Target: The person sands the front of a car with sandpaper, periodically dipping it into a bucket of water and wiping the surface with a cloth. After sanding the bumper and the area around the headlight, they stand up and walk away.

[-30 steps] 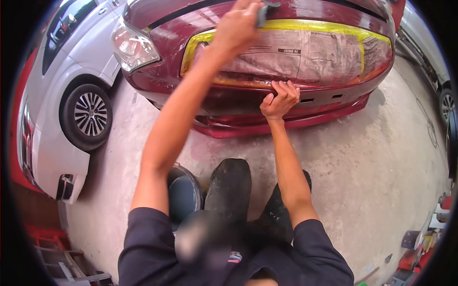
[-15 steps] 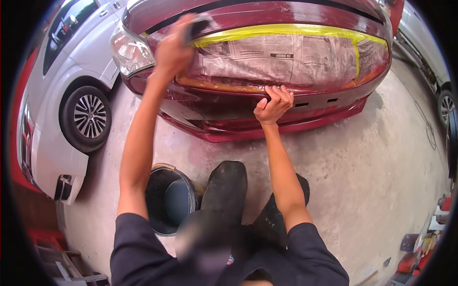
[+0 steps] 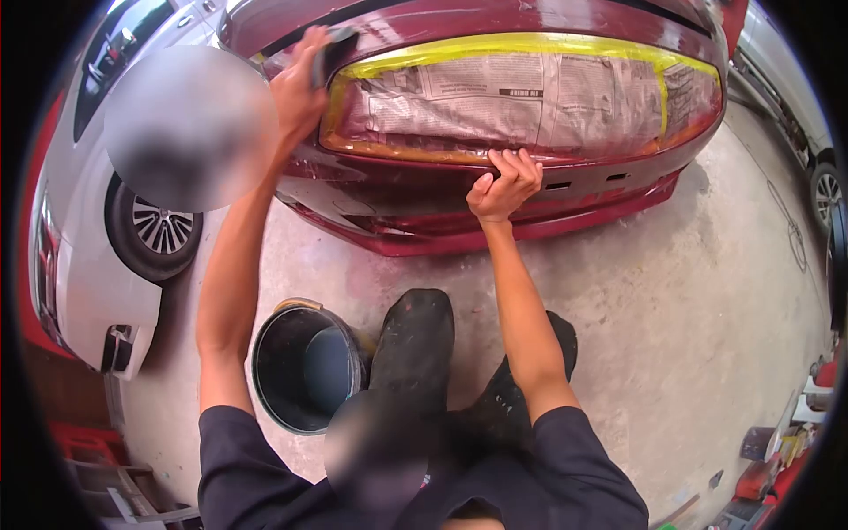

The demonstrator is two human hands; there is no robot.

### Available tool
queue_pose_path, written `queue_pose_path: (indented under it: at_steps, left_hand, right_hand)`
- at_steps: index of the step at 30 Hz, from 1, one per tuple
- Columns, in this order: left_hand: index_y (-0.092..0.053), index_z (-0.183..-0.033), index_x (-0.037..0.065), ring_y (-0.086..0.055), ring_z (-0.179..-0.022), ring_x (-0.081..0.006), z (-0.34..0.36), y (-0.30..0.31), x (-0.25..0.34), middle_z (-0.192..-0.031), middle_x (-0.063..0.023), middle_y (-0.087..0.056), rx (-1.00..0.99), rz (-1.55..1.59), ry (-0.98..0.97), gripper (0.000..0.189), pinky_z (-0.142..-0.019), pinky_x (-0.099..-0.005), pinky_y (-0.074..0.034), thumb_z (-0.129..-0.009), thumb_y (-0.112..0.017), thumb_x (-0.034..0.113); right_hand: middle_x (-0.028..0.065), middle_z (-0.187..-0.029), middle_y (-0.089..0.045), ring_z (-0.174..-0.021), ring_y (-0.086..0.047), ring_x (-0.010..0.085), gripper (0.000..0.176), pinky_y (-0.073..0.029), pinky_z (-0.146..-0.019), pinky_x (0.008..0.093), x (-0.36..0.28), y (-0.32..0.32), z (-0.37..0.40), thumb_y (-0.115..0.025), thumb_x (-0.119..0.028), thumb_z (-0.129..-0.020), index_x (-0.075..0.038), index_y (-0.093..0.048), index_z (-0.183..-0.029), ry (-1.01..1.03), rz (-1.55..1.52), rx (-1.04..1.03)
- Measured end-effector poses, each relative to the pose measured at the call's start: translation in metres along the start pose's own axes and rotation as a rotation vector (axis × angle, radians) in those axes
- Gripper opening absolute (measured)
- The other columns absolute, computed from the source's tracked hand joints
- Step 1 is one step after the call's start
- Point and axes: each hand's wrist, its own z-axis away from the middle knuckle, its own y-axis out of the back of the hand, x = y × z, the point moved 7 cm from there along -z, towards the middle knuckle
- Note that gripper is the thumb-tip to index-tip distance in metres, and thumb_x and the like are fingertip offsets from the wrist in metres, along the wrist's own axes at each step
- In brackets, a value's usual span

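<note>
Left fingers (image 3: 305, 66): I am seeing them curling shut around a dark pad (image 3: 334, 46), pressing it flat against the red bumper (image 3: 424, 199), just beside the upper left corner of the yellow tape (image 3: 530, 41). Left hand (image 3: 296, 93): reaching up and away from me, arm nearly straight. Right fingers (image 3: 517, 163): I am reading them as hooking closed over the bumper's ledge, touching the lower edge of the newspaper masking (image 3: 512, 97). Right hand (image 3: 502, 187): sitting just below that edge, thumb pointing out to the side. Newspaper masking: lying inside the tape border, across the middle of the car's front. Black bucket (image 3: 283, 353): standing upright on the concrete floor (image 3: 707, 291), just beside the dark trouser legs (image 3: 415, 340) and beneath the left forearm. White car (image 3: 79, 265): standing at the left, its wheel (image 3: 159, 231) near the bumper's corner.
</note>
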Motion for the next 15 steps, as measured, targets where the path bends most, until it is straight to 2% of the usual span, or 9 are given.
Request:
queue_pose_path:
  at_steps: [2, 3, 4, 6, 8, 11, 13, 14, 15]
  left_hand:
    - [-0.055, -0.146, 0.015, -0.055, -0.138, -0.0372, -0.037, -0.033, 0.051, -0.149, -0.0146, -0.059, 0.014, 0.058, -0.050, 0.063, -0.116, -0.0434, -0.047, -0.086, -0.057, -0.005]
    - [-0.055, -0.146, 0.016, -0.054, -0.139, -0.0379, -0.063, -0.057, 0.082, -0.149, -0.0151, -0.059, -0.094, 0.046, -0.028, 0.062, -0.116, -0.0435, -0.047, -0.087, -0.058, -0.003]
    - [-0.053, -0.142, -0.003, -0.046, -0.145, -0.0397, -0.097, -0.083, 0.102, -0.153, -0.0220, -0.053, -0.125, 0.038, -0.088, 0.056, -0.121, -0.0478, -0.038, -0.086, -0.056, 0.000]
    - [-0.056, -0.139, -0.002, -0.048, -0.144, -0.0392, -0.115, -0.091, 0.104, -0.153, -0.0214, -0.053, -0.177, 0.097, -0.121, 0.052, -0.120, -0.0479, -0.040, -0.087, -0.053, 0.000]
    - [-0.056, -0.146, 0.014, -0.052, -0.141, -0.0362, -0.078, -0.055, 0.087, -0.149, -0.0147, -0.059, -0.190, 0.167, -0.146, 0.059, -0.118, -0.0435, -0.046, -0.090, -0.058, -0.004]
    - [-0.058, -0.144, 0.014, -0.048, -0.146, -0.0328, -0.016, -0.017, 0.026, -0.153, -0.0137, -0.056, -0.089, 0.040, -0.121, 0.067, -0.118, -0.0445, -0.047, -0.081, -0.057, -0.011]
    - [-0.057, -0.144, 0.014, -0.047, -0.146, -0.0324, -0.017, -0.005, 0.032, -0.154, -0.0129, -0.055, -0.040, 0.016, -0.065, 0.069, -0.119, -0.0447, -0.046, -0.081, -0.056, -0.013]
    - [-0.056, -0.145, 0.014, -0.048, -0.145, -0.0322, -0.028, -0.025, 0.040, -0.155, -0.0149, -0.054, -0.074, 0.030, -0.053, 0.065, -0.117, -0.0452, -0.047, -0.083, -0.057, -0.009]
    - [-0.056, -0.145, 0.015, -0.060, -0.132, -0.0363, -0.050, -0.040, 0.073, -0.145, -0.0193, -0.061, -0.011, -0.052, -0.128, 0.064, -0.107, -0.0479, -0.054, -0.083, -0.064, -0.002]
  right_hand:
    - [0.0041, -0.120, -0.059, -0.125, -0.055, 0.0277, 0.032, -0.029, -0.118, 0.0492, 0.001, 0.000, 0.000, -0.050, -0.031, -0.094, -0.016, -0.069, -0.115, 0.023, -0.008, 0.004]
    - [0.0041, -0.120, -0.059, -0.125, -0.055, 0.0277, 0.032, -0.029, -0.118, 0.0492, 0.002, 0.000, 0.000, -0.050, -0.031, -0.094, -0.016, -0.069, -0.115, 0.035, -0.007, 0.008]
    - [0.0039, -0.120, -0.059, -0.125, -0.055, 0.0276, 0.032, -0.029, -0.118, 0.0492, 0.002, 0.002, 0.001, -0.050, -0.031, -0.094, -0.016, -0.069, -0.115, 0.039, -0.003, 0.002]
    - [0.0036, -0.121, -0.059, -0.125, -0.055, 0.0276, 0.032, -0.029, -0.118, 0.0493, 0.003, 0.000, 0.000, -0.050, -0.031, -0.094, -0.017, -0.069, -0.115, 0.039, -0.004, 0.001]
    - [0.0031, -0.121, -0.059, -0.125, -0.055, 0.0271, 0.032, -0.029, -0.118, 0.0493, 0.003, 0.002, 0.001, -0.051, -0.031, -0.094, -0.018, -0.069, -0.115, 0.029, 0.002, 0.004]
    - [0.0025, -0.121, -0.059, -0.125, -0.055, 0.0265, 0.031, -0.029, -0.118, 0.0492, 0.002, 0.000, 0.002, -0.051, -0.032, -0.094, -0.019, -0.069, -0.115, -0.010, -0.020, 0.012]
    - [0.0025, -0.120, -0.060, -0.126, -0.055, 0.0259, 0.031, -0.029, -0.118, 0.0489, 0.002, 0.001, 0.001, -0.051, -0.032, -0.094, -0.019, -0.069, -0.115, -0.022, -0.030, 0.020]
    - [0.0027, -0.120, -0.060, -0.126, -0.055, 0.0260, 0.031, -0.029, -0.118, 0.0491, 0.002, 0.001, 0.000, -0.051, -0.032, -0.094, -0.019, -0.069, -0.116, -0.013, -0.026, 0.015]
    - [0.0028, -0.119, -0.060, -0.126, -0.055, 0.0261, 0.031, -0.030, -0.118, 0.0492, 0.003, 0.001, 0.002, -0.050, -0.032, -0.094, -0.019, -0.069, -0.116, -0.005, -0.022, 0.009]
